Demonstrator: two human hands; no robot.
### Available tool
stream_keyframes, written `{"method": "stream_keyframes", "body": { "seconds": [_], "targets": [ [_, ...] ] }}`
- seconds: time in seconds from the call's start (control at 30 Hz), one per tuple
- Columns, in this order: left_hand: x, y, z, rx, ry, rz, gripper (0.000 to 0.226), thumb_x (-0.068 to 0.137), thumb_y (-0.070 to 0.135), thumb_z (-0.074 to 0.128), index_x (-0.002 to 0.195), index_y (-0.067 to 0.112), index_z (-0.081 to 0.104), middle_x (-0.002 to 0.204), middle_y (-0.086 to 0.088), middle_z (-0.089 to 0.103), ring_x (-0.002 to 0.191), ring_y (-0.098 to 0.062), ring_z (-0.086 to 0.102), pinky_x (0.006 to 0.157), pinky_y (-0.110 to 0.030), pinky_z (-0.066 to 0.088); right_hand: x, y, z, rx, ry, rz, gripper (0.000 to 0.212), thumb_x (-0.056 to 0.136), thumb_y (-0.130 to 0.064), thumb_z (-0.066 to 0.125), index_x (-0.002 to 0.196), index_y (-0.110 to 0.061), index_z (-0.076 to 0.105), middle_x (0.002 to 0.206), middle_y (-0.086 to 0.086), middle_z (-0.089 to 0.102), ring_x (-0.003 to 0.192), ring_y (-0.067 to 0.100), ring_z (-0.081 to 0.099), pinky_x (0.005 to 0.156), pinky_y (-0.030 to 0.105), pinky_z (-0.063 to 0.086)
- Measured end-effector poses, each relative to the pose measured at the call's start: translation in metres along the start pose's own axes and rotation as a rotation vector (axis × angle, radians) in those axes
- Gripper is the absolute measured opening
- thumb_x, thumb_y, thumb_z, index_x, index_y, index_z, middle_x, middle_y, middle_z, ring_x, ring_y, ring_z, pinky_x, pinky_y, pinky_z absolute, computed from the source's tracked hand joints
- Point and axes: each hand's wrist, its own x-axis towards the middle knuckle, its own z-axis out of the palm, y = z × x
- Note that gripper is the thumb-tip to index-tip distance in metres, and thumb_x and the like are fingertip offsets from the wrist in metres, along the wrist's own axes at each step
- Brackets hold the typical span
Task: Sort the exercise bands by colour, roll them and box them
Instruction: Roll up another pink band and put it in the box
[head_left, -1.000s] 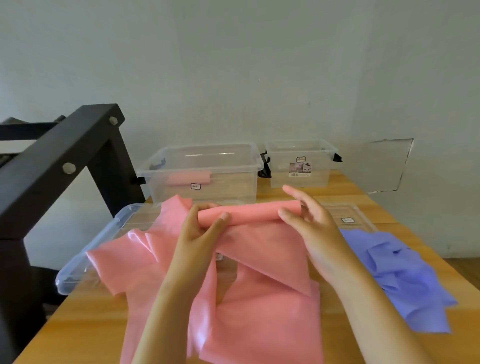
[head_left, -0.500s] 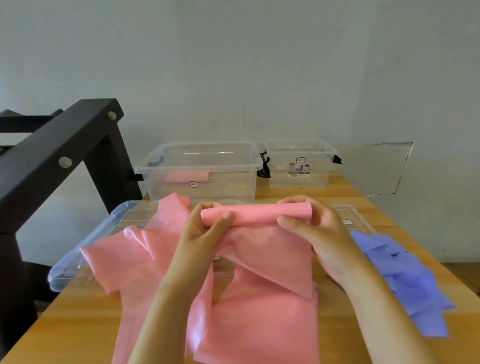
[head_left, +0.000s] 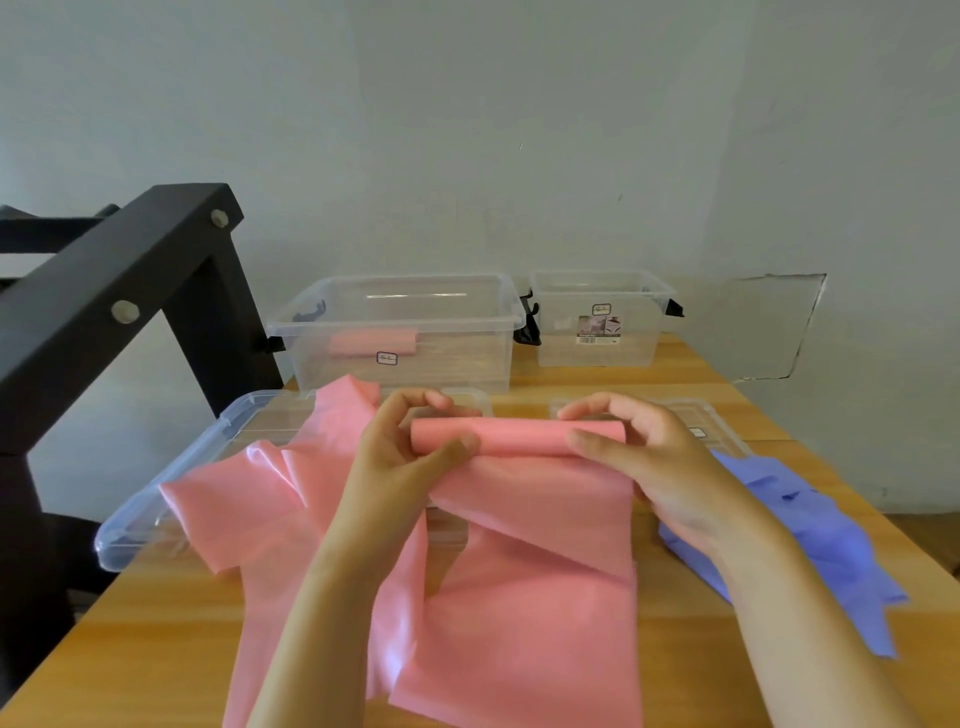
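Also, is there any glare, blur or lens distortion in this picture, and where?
Head view: soft even light, no hard shadows; white sheen on the pink band low left; a glare streak on the larger clear box; wide-angle stretching toward the corners; bottom edge slightly soft.

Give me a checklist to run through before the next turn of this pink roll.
1. Grip: the left hand and the right hand each hold one end of the pink roll: ok.
2. Roll edges even: the left end is partly behind the thumb: cannot tell.
3. Loose tail flat for rolling: it drapes folded and creased onto the table: not ok.
4. Large clear box open, with a finished pink roll inside: ok.
5. Purple bands kept out of the pink: heaped on their own at the right: ok.
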Motion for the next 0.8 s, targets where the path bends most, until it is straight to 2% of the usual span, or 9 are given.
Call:
{"method": "stream_keyframes", "body": {
  "seconds": [0.07,0.2,0.27,0.4,0.47,0.5,0.6,0.7,0.8],
  "targets": [
    [-0.0002,-0.0010,0.0015,-0.015,0.005,0.011,0.037,0.068,0.011,0.083,0.093,0.022,0.058,0.094,-0.002,0.069,0.082,-0.019,0.062,0.063,-0.033,0.051,0.0008,-0.0001,0.0005,-0.018,0.076,-0.041,0.014,0.078,-0.022,0.077,0.081,-0.034,0.071,0.100,-0.001,0.072,0.086,0.013,0.065,0.072,0.022,0.049],
    [-0.0004,-0.0042,0.0009,0.038,0.007,-0.065,0.032,0.066,0.047,0.072,0.092,0.031,0.064,0.085,0.004,0.063,0.074,-0.019,0.055,0.065,-0.039,0.038,0.0007,-0.0053,0.0029,0.013,0.081,-0.145,0.032,0.077,0.000,0.075,0.074,-0.032,0.070,0.101,-0.003,0.073,0.094,0.011,0.067,0.083,0.028,0.051],
    [-0.0004,-0.0040,0.0015,0.087,-0.003,-0.048,0.031,0.065,0.044,0.074,0.090,0.029,0.063,0.082,0.006,0.062,0.069,-0.017,0.054,0.060,-0.035,0.040,0.0005,-0.0057,0.0025,0.009,0.065,-0.164,0.029,0.071,-0.005,0.077,0.079,-0.032,0.070,0.105,-0.003,0.072,0.099,0.012,0.066,0.085,0.027,0.052],
    [0.0001,-0.0014,-0.0012,0.045,0.027,0.011,0.030,0.069,0.017,0.077,0.093,0.023,0.060,0.085,0.006,0.066,0.075,-0.014,0.060,0.060,-0.028,0.051,0.0016,-0.0003,-0.0005,-0.073,0.057,-0.014,0.021,0.076,-0.034,0.079,0.094,-0.035,0.068,0.104,-0.010,0.072,0.098,0.014,0.065,0.081,0.028,0.050],
    [-0.0001,-0.0006,-0.0023,0.034,0.023,0.002,0.029,0.072,0.016,0.074,0.095,0.025,0.060,0.094,-0.001,0.068,0.080,-0.015,0.062,0.065,-0.031,0.052,0.0021,0.0004,-0.0007,-0.079,0.093,-0.018,0.010,0.082,-0.027,0.075,0.087,-0.033,0.069,0.090,-0.009,0.071,0.085,0.013,0.063,0.071,0.024,0.047],
    [-0.0007,-0.0002,-0.0021,0.041,0.021,-0.014,0.026,0.074,0.020,0.073,0.097,0.026,0.061,0.099,-0.004,0.069,0.083,-0.015,0.063,0.068,-0.032,0.051,0.0021,0.0001,-0.0007,-0.072,0.114,-0.042,0.012,0.083,-0.021,0.074,0.083,-0.032,0.069,0.087,-0.006,0.070,0.082,0.015,0.061,0.070,0.025,0.046],
    [-0.0002,-0.0034,-0.0008,0.138,0.027,-0.060,0.012,0.087,0.031,0.068,0.097,0.027,0.064,0.104,-0.003,0.067,0.081,-0.011,0.062,0.068,-0.029,0.047,0.0011,-0.0022,-0.0009,-0.052,0.126,-0.101,0.026,0.082,-0.008,0.074,0.080,-0.033,0.069,0.099,0.003,0.072,0.092,0.021,0.063,0.076,0.032,0.047],
    [0.0009,-0.0050,0.0010,0.169,0.034,-0.005,0.014,0.078,0.026,0.069,0.091,0.026,0.063,0.093,-0.002,0.060,0.073,-0.013,0.054,0.058,-0.026,0.044,-0.0002,-0.0045,-0.0008,0.009,0.077,-0.124,0.034,0.082,0.001,0.071,0.082,-0.033,0.069,0.103,-0.003,0.072,0.096,0.015,0.066,0.076,0.025,0.049],
    [0.0005,-0.0025,0.0017,0.059,0.014,0.048,0.026,0.072,0.013,0.072,0.092,0.022,0.058,0.089,0.004,0.065,0.078,-0.014,0.059,0.062,-0.029,0.048,0.0001,-0.0013,-0.0003,0.028,0.055,-0.014,0.022,0.085,-0.011,0.070,0.096,-0.031,0.069,0.097,0.001,0.072,0.084,0.013,0.066,0.066,0.021,0.049]
  ]
}}
